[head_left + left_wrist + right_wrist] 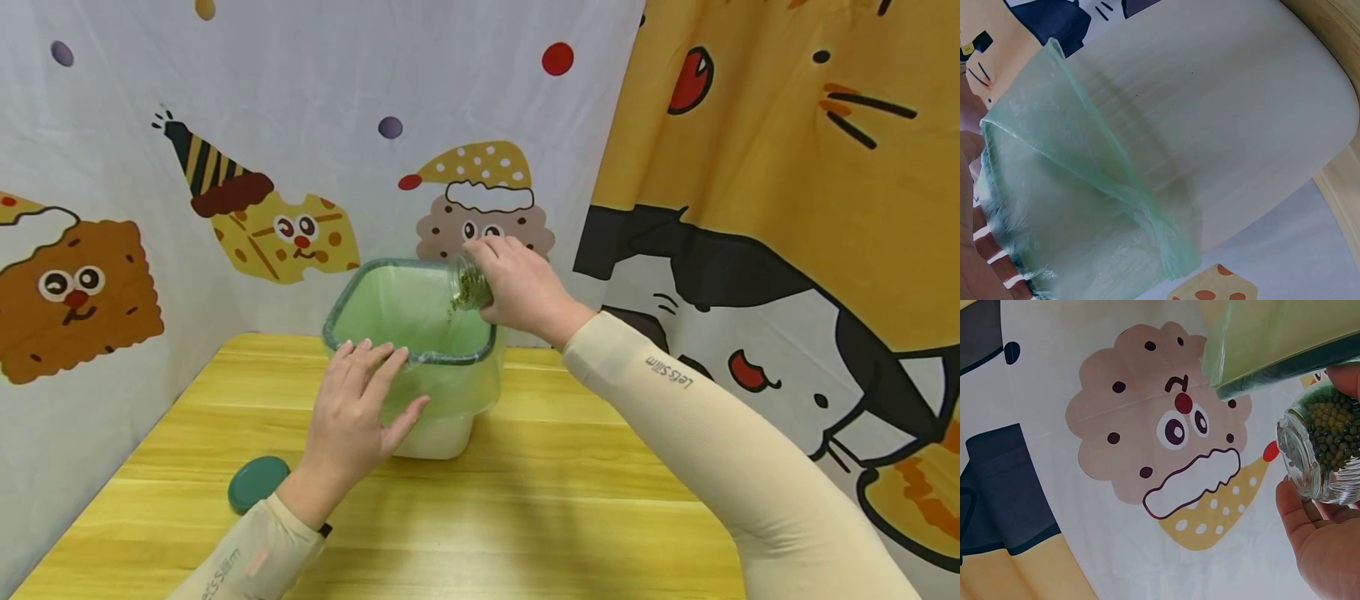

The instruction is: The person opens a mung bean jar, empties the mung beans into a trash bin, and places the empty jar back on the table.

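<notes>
A white bin (435, 443) stands on the table, lined with a translucent green plastic bag (450, 392) folded over its dark rim (457, 359). My right hand (525, 287) grips a small glass jar (472, 285), tilted with its mouth over the bin's opening. Green mung beans (1335, 428) show inside the jar in the right wrist view, and some are falling into the bin. With fingers spread and fairly straight, my left hand (356, 408) touches the near left of the rim; its fingertips lie over the bag's edge in the left wrist view.
A round dark green lid (258, 483) lies on the wooden table (600, 500), left of the bin. Behind the table hangs a white cloth (315, 75) printed with cartoon food. A yellow cartoon curtain (750, 183) hangs on the right.
</notes>
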Demonstrator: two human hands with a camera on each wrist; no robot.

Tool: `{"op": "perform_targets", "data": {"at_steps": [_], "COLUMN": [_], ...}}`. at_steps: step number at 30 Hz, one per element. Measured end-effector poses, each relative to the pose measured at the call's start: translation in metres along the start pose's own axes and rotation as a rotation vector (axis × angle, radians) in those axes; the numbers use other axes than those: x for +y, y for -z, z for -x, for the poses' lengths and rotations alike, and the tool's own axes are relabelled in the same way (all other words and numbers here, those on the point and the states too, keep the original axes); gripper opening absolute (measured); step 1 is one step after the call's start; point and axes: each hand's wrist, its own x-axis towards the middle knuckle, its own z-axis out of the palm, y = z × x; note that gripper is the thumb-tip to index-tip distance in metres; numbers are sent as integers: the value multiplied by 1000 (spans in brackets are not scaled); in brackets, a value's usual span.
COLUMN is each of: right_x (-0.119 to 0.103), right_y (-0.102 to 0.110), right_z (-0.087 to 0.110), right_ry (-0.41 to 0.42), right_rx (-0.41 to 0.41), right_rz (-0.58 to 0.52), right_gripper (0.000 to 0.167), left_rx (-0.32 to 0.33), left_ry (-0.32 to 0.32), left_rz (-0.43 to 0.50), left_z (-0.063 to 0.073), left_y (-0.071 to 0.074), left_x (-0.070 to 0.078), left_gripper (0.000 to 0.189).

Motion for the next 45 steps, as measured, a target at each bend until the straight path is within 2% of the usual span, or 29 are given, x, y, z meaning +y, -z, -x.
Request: {"op": "perform_targets", "data": {"at_steps": [45], "right_x": [-3], "right_y": [-2], "right_z": [0], "right_ry": [83], "right_rx": [19], "right_rz": [94], "right_gripper": [86], "left_rx": [2], "left_ry": [-17], "left_rz": [-27], "left_z": [2], "left_y": [-2], "left_x": [0], "left_gripper": [57]}}
